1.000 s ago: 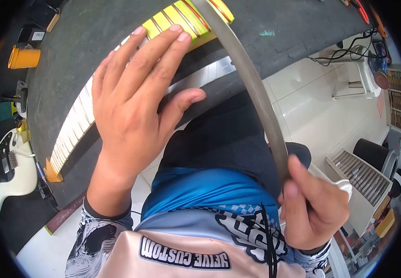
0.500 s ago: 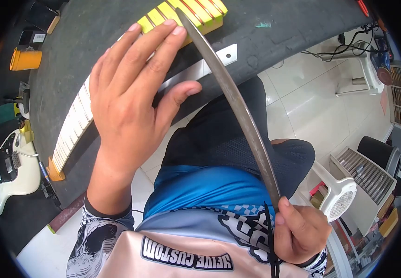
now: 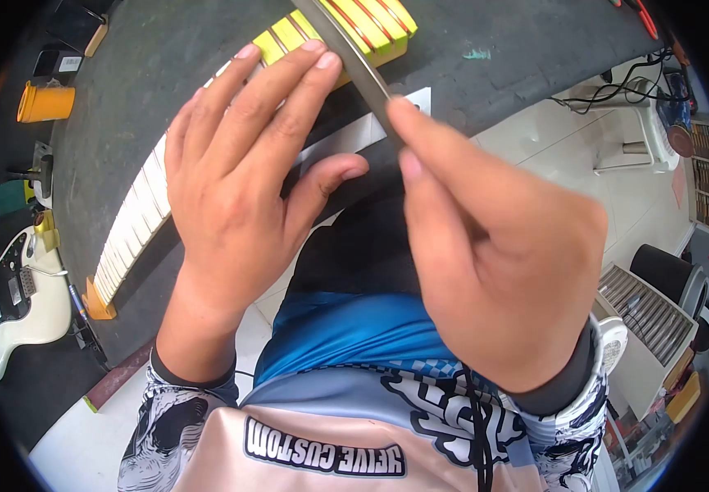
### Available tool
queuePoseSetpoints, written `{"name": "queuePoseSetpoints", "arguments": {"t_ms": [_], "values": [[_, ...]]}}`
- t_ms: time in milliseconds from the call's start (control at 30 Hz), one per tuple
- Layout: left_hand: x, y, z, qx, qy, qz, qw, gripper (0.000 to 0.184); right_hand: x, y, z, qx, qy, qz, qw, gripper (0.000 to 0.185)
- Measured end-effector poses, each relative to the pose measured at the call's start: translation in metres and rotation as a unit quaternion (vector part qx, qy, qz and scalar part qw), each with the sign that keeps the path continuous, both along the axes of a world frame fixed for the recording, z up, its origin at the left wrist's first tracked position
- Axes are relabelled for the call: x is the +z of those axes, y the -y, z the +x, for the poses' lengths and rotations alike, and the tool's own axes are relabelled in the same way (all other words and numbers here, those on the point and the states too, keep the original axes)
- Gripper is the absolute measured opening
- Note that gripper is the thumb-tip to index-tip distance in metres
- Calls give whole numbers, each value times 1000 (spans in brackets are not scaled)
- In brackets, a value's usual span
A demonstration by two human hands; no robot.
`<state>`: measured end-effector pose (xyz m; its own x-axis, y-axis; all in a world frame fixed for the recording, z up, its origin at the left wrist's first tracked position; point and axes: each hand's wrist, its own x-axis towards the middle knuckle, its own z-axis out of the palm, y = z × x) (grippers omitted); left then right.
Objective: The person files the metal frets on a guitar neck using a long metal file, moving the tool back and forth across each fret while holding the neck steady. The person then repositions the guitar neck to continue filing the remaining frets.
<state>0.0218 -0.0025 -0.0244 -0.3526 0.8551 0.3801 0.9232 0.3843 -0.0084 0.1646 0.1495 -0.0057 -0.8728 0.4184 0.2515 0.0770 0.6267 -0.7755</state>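
File point(image 3: 348, 57) and neck point(image 3: 137, 209) call for opposite treatment, I'd judge: the one guided lightly, the other held steady. The right hand point(image 3: 502, 246) has thumb and fingers closed on the file, which slants over the yellow part of the neck, nearly in line with the frets point(image 3: 348, 25); whether it touches them is hard to tell. A level file and even, light pressure should serve best. The left hand point(image 3: 236, 180) rests on the neck, fingers extended, thumb out to the side, gripping nothing. Its fingertips lie just beside the file, so they are worth guarding. The hands are apart from each other.

The neck lies on the table point(image 3: 166, 41), narrow end at an orange block point(image 3: 99, 302), a metal strip point(image 3: 342, 139) near its side. Its wide end looks bright yellow between the frets, the rest white; some frets show reddish.
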Motion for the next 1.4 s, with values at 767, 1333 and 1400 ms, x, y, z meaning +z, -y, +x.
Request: {"name": "queuePoseSetpoints", "arguments": {"t_ms": [767,1333,1400], "values": [[0,0,0,7,-3,1,1000,61,2,-2,10,-22,-12,-6,1000,33],[-5,1,-2,-3,-25,16,1000,60,11,21,132,-4,96,-4,995,41],[-5,1,-2,-5,-26,14,1000,60,10,23,138,-7,87,15,996,42]]}}
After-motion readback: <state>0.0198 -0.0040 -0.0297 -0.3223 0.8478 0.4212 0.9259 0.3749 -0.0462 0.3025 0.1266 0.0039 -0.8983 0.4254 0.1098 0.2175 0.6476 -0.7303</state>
